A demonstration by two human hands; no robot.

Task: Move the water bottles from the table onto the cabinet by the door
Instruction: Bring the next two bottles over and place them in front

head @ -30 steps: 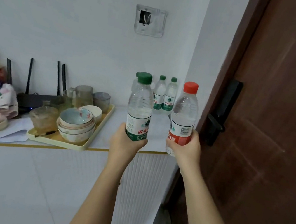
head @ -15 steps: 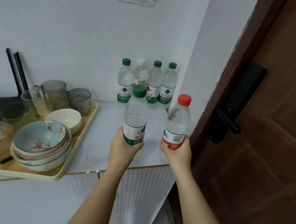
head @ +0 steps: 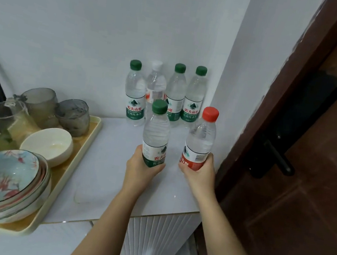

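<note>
Left hand (head: 142, 170) grips the green-cap bottle (head: 156, 134), right hand (head: 199, 175) grips the red-cap bottle (head: 201, 139), both upright above the cabinet's (head: 113, 162) right end.

The hands (head: 142, 170) cover both held bottles' bases, so contact with the counter (head: 110, 184) cannot be told. The white-capped bottle (head: 156, 81) stands partly hidden behind green-capped ones. The tray (head: 84, 151) runs off the left edge.
</note>
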